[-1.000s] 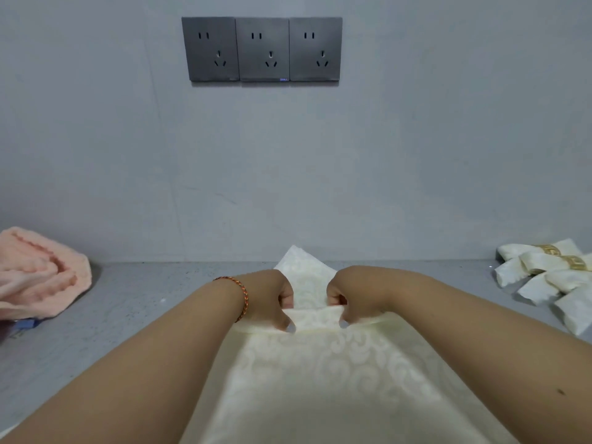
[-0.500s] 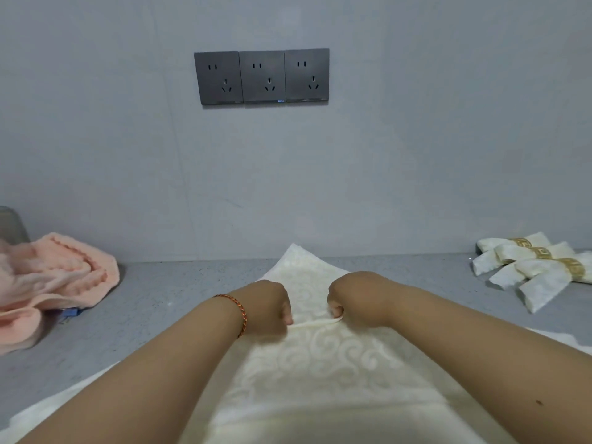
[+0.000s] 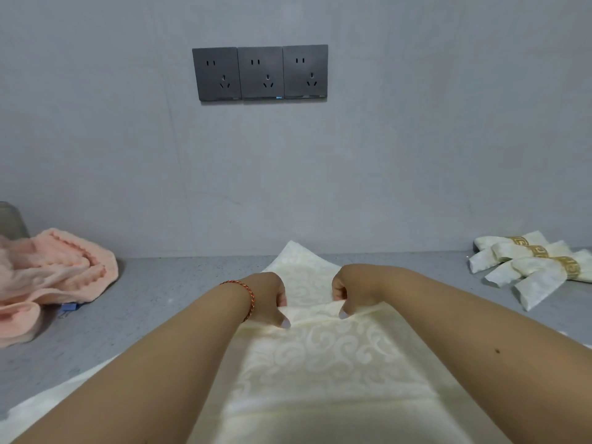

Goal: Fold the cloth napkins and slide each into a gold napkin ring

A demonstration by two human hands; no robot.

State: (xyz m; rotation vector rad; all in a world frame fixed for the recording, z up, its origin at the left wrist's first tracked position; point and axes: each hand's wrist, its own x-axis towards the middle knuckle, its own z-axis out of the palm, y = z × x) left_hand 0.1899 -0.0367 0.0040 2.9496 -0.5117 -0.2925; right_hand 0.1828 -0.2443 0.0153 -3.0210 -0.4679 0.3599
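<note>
Since half a second ago the pleat in the cream napkin (image 3: 320,354) has lifted again: both hands have parted a little and now pinch a raised ridge of cloth that lay nearly flat under them a moment before. The left hand (image 3: 267,298) and the right hand (image 3: 354,291), both with fingers curled, grip that ridge just beyond the middle of the napkin, which is spread on the grey counter (image 3: 153,302) with its far corner pointing toward the wall. This looks like accordion pleating still in its early folds, so ringing this napkin is some way off. Far right lie finished napkins (image 3: 525,264) already in gold rings (image 3: 571,267); the right edge of the view cuts the pile off, so its count is uncertain. No loose ring is in sight. The forearms hide the napkin's side corners, and its near edge is out of view.
</note>
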